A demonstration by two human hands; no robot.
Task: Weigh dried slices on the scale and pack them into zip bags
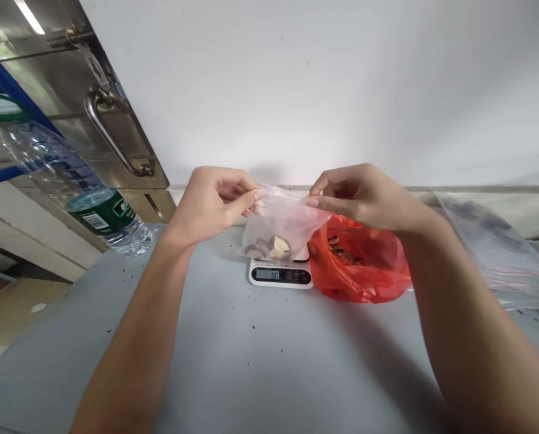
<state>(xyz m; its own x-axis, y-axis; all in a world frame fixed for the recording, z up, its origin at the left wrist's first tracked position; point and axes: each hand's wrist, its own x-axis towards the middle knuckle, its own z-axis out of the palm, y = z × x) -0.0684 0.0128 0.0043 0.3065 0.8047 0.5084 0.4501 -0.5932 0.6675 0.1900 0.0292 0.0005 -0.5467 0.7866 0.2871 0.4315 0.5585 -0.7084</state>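
A translucent plastic bag (291,226) hangs between my two hands, with brown and cream dried pieces (271,246) at its bottom. My left hand (217,202) pinches the bag's upper left edge between thumb and fingers. At the upper right edge, my right hand (357,196) pinches the same bag. Just behind and below it is a white digital scale (282,274), its display reading about 0.0; whether the bag touches the scale is unclear. Right of the scale lies an open red plastic bag (364,274) with dark dried pieces (344,252) inside.
A large water bottle (102,208) stands at the left edge of the grey table (233,361). Clear zip bags (499,256) lie at the right. Dark crumbs dot the tabletop. Behind are a white wall (296,90) and a metal door handle (111,138).
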